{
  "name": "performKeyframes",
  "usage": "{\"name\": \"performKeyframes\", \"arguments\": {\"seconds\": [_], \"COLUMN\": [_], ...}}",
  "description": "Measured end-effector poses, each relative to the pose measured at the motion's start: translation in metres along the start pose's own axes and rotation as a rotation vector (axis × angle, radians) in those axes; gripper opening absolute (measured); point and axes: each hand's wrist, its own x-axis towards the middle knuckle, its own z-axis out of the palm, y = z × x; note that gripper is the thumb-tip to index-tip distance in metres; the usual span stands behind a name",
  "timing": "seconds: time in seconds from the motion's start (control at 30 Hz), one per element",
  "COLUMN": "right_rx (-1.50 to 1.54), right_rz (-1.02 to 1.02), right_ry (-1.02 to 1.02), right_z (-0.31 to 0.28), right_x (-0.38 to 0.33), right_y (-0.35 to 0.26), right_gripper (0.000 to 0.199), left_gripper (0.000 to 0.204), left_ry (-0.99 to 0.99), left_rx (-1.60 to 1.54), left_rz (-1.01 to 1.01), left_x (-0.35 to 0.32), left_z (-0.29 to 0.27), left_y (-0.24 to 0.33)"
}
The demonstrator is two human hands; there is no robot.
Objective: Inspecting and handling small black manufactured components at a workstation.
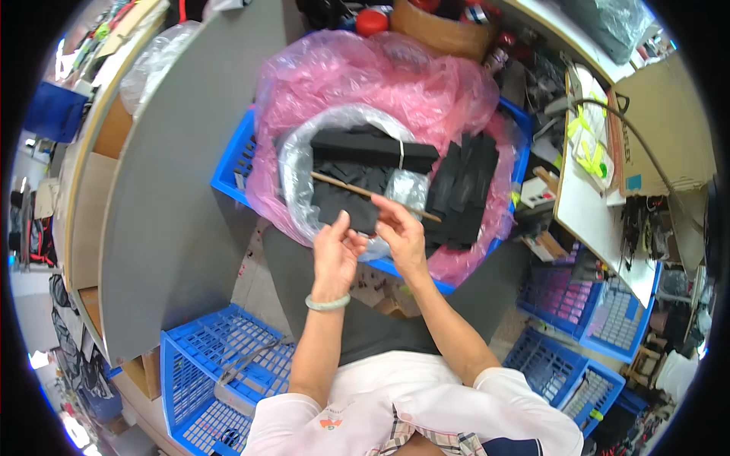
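My left hand [337, 258], with a pale bangle [328, 303] at its wrist, has its fingers curled and its thumb up at the lower edge of a black fabric piece [346, 210]. Opposite it, my right hand [403, 235] is bent inward, thumb and fingers at the piece's right edge. The exact grip of both is partly hidden. A thin brown stick [346, 185] lies slantwise across the opening of a clear plastic bag [296, 152], passing by my right index finger. Inside the bag sits a black bundle [357, 152] bound with a white tie, beside a clear packet [408, 188].
Pink plastic sheeting [342, 72] lines a blue crate [225, 171] around the bag. Black strips [464, 178] lie stacked at its right. Grey panels [182, 175] rise at left. More blue crates [228, 357] stand on the floor at both sides. A white board [601, 220] juts in at right.
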Motion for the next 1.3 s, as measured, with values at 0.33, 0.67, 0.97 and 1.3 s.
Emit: {"name": "performKeyframes", "arguments": {"seconds": [0.33,0.67,0.97,1.3], "right_rx": [-0.622,-0.807,-1.022,-1.123], "right_rz": [-0.407,-0.592,-0.656,-0.474], "right_ry": [0.132,0.116,-0.015,-0.062], "right_z": [-0.007,-0.005,-0.002,-0.019], "right_x": [-0.019,-0.023,-0.038,-0.043], "right_y": [-0.04,-0.076,-0.082,-0.059], "right_gripper": [0.021,0.013,0.011,0.014], "left_gripper": [0.018,0.023,0.035,0.013], "left_ry": [-0.195,-0.16,-0.177,0.115], "left_rx": [0.012,0.092,0.81,1.287], "left_rz": [0.044,0.119,0.817,1.098], "left_x": [-0.032,-0.057,-0.047,-0.067], "left_z": [-0.002,0.018,0.022,0.023], "left_y": [-0.022,-0.016,-0.039,-0.048]}}
